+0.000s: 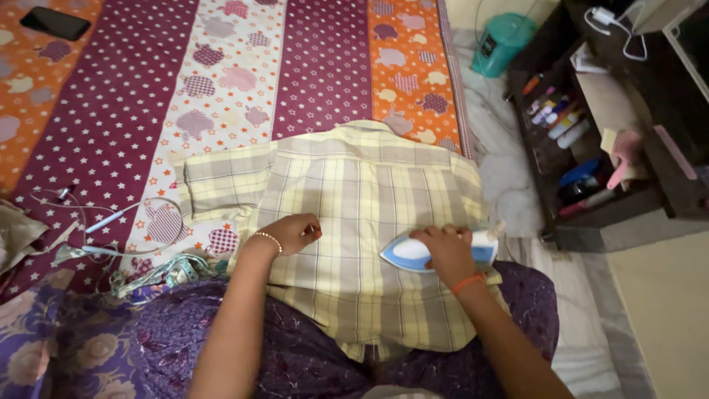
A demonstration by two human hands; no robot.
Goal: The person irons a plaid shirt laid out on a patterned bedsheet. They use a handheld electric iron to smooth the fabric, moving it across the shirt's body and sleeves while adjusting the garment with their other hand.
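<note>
Looking down from the head camera, a pale yellow checked shirt (362, 214) lies back-up and spread flat across the person's lap and the edge of a patterned bedsheet (244, 74), collar away from the person and one short sleeve stretched out to the left. The right hand (447, 251) is closed around the handle of a blue and white iron (413, 255), which sits soleplate-down on the shirt's right side, near the lower edge of the back panel. The left hand (295, 233) lies on the cloth near the left side seam, fingers curled and pressing the fabric down; whether it pinches a fold between them I cannot tell. As a judgement, the ironing looks partly done: the upper back and yoke lie fairly smooth, while the lower part draped over the lap shows soft folds and the left sleeve has creases along its hem, so those areas, and whatever faces down, appear left to press. Beside the left arm a white cable (125, 214) loops on the sheet, and a dark phone (55, 22) lies at the far left corner. To the right, on the floor, stand a teal container (502, 41) and a low dark shelf (657, 199) crowded with bottles and small items.
</note>
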